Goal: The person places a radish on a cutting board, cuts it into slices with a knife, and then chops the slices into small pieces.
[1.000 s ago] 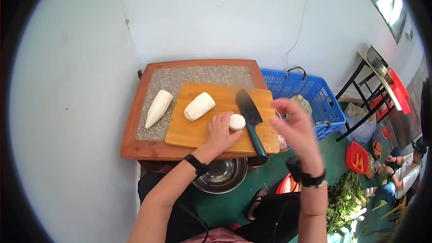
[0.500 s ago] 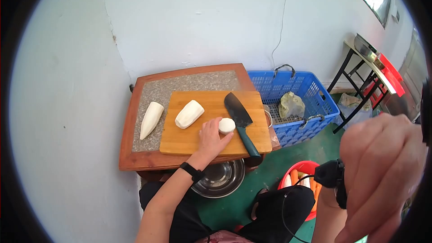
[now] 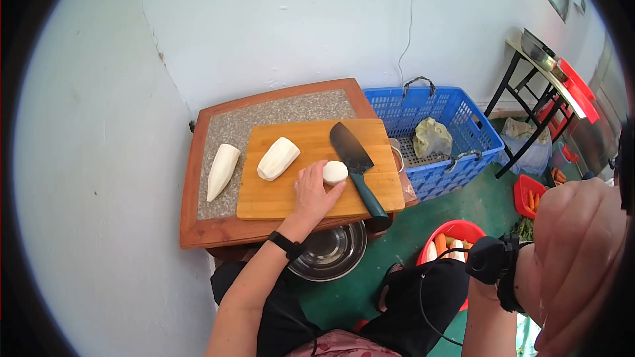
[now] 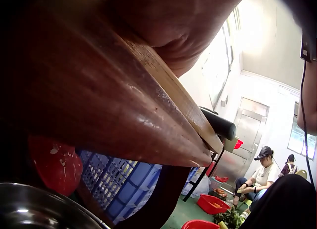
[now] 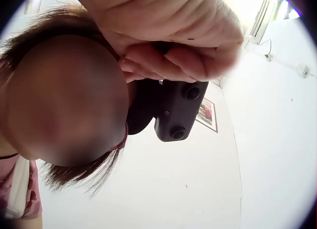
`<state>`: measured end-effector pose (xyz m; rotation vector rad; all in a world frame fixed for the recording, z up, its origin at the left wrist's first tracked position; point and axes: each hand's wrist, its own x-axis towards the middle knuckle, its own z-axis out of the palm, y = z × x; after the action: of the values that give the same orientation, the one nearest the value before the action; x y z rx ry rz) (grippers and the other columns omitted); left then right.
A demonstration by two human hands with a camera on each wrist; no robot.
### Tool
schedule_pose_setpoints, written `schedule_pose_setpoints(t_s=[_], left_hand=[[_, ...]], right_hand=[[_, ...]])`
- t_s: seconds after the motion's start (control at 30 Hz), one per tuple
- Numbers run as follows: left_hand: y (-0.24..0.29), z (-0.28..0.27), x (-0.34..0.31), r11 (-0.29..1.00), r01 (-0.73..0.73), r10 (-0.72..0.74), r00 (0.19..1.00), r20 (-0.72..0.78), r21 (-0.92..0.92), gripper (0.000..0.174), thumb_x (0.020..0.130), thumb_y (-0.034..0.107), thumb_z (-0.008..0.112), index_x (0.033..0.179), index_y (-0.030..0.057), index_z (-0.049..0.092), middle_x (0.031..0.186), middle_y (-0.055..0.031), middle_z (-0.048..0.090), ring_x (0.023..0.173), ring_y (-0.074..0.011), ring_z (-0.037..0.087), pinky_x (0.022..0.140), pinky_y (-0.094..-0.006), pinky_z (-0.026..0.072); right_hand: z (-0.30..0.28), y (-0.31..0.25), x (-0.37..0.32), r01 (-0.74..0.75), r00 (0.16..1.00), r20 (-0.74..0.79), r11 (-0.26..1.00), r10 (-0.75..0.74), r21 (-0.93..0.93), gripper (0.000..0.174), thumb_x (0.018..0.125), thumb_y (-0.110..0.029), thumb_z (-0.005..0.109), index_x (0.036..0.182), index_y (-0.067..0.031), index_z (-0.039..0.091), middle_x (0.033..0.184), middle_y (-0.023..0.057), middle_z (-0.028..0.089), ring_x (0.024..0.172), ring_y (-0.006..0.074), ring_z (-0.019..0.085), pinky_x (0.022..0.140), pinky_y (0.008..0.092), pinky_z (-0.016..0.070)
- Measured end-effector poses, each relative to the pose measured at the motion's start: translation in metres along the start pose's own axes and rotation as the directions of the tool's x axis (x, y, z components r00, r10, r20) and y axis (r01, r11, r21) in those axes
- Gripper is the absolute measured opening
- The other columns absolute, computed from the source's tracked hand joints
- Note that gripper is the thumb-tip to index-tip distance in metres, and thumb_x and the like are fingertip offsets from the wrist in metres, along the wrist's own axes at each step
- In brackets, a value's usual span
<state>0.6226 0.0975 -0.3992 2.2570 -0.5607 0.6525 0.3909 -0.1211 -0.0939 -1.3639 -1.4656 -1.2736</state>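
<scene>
On the wooden cutting board (image 3: pixel 264 208), my left hand (image 3: pixel 314 193) holds a short, round-ended piece of peeled white radish (image 3: pixel 335 172), fingers on its left and thumb at its near side. Just right of it lies a kitchen knife (image 3: pixel 354 152) with a dark blade and green handle, pointing away from me. A thicker peeled radish piece (image 3: pixel 278 158) sits farther left on the board. My right hand (image 3: pixel 579 261) is raised close to the head camera, and the right wrist view shows its fingers (image 5: pixel 185 64) curled beside the head-worn camera (image 5: pixel 179 115).
A tapered radish piece (image 3: pixel 223 172) lies on the stone-topped table (image 3: pixel 228 119) left of the board. A blue basket (image 3: pixel 430 178) stands to the right. Below are a steel basin (image 3: pixel 331 258) and a red tub (image 3: pixel 456 226) of carrots and radishes. Another person (image 4: pixel 266 173) sits farther off.
My right hand has risen from beside the board, over the knife's right, up to the head, its fingers curling. My left hand stays at the radish piece; the knife has not moved.
</scene>
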Motion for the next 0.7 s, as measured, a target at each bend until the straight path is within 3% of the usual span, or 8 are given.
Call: schedule_pose_setpoints(t_s=[0.67, 0.7], left_hand=[[0.001, -0.001, 0.001, 0.997, 0.050, -0.047, 0.998, 0.046, -0.059, 0.055, 0.078, 0.031, 0.073, 0.121, 0.0054, 0.050, 0.118, -0.0132, 0.056, 0.110, -0.0342, 0.049, 0.088, -0.0500, 0.0408], [0.001, 0.000, 0.000, 0.998, 0.037, -0.036, 0.999, 0.024, -0.053, 0.054, 0.077, 0.030, 0.073, 0.120, 0.0055, 0.050, 0.118, -0.0132, 0.056, 0.110, -0.0344, 0.049, 0.087, -0.0498, 0.0407]], right_hand=[[-0.002, -0.031, 0.017, 0.118, 0.982, -0.115, 0.966, -0.147, -0.230, 0.023, 0.077, -0.010, 0.059, 0.056, -0.0190, 0.057, 0.053, -0.0123, 0.054, 0.047, -0.0012, 0.047, 0.047, 0.0179, 0.0273], [-0.006, -0.039, 0.012, 0.163, 0.985, -0.026, 0.965, -0.172, -0.207, 0.017, 0.080, -0.013, 0.061, 0.064, -0.0145, 0.061, 0.066, -0.0052, 0.060, 0.058, 0.0044, 0.054, 0.054, 0.0212, 0.0370]])
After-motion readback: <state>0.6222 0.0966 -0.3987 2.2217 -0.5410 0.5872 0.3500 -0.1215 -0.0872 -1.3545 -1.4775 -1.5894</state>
